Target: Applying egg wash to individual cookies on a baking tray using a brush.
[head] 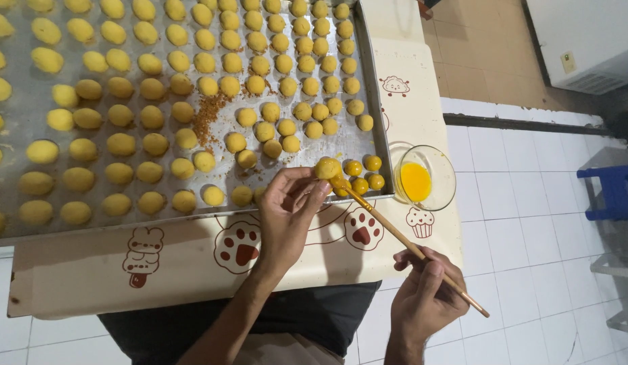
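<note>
My left hand holds a small round dough ball between thumb and fingertips, just over the near right corner of a large metal baking tray. My right hand grips a thin wooden brush whose yellow-wet tip touches the underside of that ball. A few glossy, deeper-yellow balls lie in the tray's near right corner. Several rows of paler dough balls fill the tray.
A small glass bowl of yellow egg wash stands right of the tray on a low table with paw and cupcake prints. Brown crumbs lie mid-tray. White floor tiles, a blue stool and a white appliance lie to the right.
</note>
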